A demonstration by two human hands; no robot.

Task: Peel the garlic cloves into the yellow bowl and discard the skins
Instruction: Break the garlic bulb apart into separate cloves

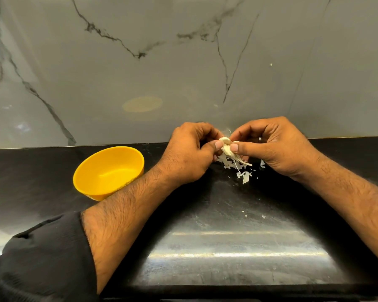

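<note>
Sleeve (46,258) cut off; hands hide garlic (226,147)

Near the yellow bowl (108,172), partly hidden by a forearm: garlic clove (225,146) mostly covered by fingertips, sleeve (44,258) cut off.

I see both bare forearms reaching forward, converging mid-frame. My left hand (191,152) has curled fingers, thumb pressing inward. My right hand (271,147) mirrors it, thumb and fingertips pinching; black sleeve (46,256) pushed up the left arm.
</note>
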